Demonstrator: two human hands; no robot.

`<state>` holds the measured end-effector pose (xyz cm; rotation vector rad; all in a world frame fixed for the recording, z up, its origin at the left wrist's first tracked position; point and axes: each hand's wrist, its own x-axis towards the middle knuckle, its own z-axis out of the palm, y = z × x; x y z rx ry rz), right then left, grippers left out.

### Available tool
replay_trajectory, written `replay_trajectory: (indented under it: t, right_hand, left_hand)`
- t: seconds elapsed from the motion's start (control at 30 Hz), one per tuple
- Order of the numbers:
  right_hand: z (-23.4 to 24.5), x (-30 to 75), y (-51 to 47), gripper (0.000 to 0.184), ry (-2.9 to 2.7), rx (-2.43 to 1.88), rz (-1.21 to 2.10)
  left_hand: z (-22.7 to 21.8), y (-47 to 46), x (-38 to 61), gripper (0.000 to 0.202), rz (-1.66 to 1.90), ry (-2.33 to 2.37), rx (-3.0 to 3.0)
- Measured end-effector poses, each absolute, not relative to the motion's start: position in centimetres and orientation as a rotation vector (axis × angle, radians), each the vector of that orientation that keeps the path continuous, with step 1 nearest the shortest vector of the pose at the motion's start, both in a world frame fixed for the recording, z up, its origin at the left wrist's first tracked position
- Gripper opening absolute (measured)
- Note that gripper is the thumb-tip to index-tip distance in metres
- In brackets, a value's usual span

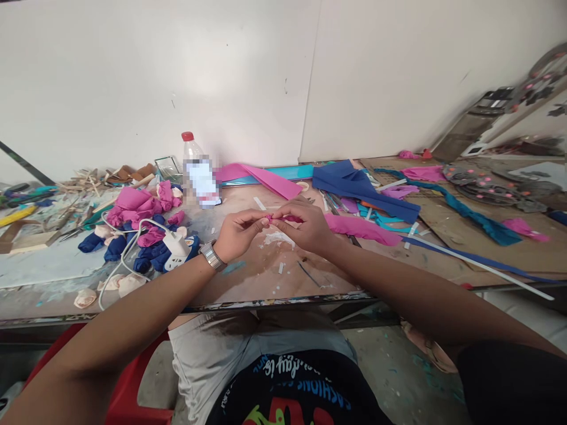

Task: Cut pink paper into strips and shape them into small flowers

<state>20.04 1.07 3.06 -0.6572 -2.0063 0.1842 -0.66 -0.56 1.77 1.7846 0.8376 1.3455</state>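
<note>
Over the middle of the table, my left hand [241, 235] and my right hand [305, 225] meet fingertip to fingertip. Both pinch a pink crepe paper strip [268, 218], bunched small between thumbs and fingers. Its long, wider tail [365, 229] runs out to the right past my right hand and lies on the table. My palms hide part of the strip. Left of my left hand sits a heap of rolled pink paper pieces [135, 206], with dark blue rolled pieces [153, 257] below them.
A phone [204, 182] leans against a red-capped bottle [188, 137] at the back. A white cable with a plug [176, 242] loops through the heap at left. Folded blue paper [363, 189] and a long white stick [478, 267] lie to the right. The table's front edge [283, 302] is close to me.
</note>
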Motion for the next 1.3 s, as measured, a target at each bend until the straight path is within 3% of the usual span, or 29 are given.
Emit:
replay_trajectory:
  t: [1.3]
  right_hand:
    - [2.7, 20.03, 1.57, 0.021, -1.982, -0.621, 0.173]
  left_hand:
    - [1.84, -1.1, -0.59, 0.032, 1.233, 0.789, 2.164]
